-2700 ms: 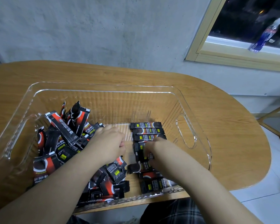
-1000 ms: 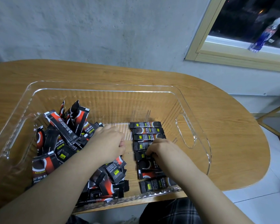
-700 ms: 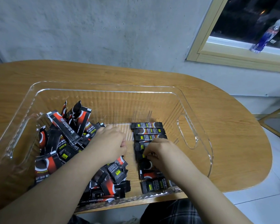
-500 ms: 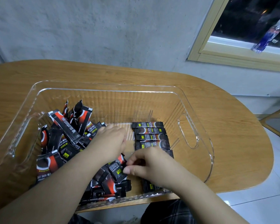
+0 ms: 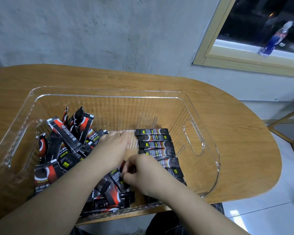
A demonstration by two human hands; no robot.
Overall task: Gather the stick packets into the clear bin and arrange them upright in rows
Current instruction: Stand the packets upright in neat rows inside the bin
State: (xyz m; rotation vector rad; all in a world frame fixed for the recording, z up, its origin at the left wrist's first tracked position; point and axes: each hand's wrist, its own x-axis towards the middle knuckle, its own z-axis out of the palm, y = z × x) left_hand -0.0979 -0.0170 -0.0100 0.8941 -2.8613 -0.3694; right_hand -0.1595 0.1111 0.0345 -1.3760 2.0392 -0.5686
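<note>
Wooden table (image 5: 236,133), grey wall (image 5: 109,31), window frame (image 5: 209,48), plastic bottle (image 5: 275,39)

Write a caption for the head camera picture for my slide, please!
Right hand pinches a stick packet from the pile inside the clear bin.

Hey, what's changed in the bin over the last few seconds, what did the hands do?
The right hand left the row of packets on the bin's right side and moved left to the loose pile, where its fingers now pinch a packet at the pile's edge. The left hand stayed on the pile. The clear bin and the row's far packets stayed put.
</note>
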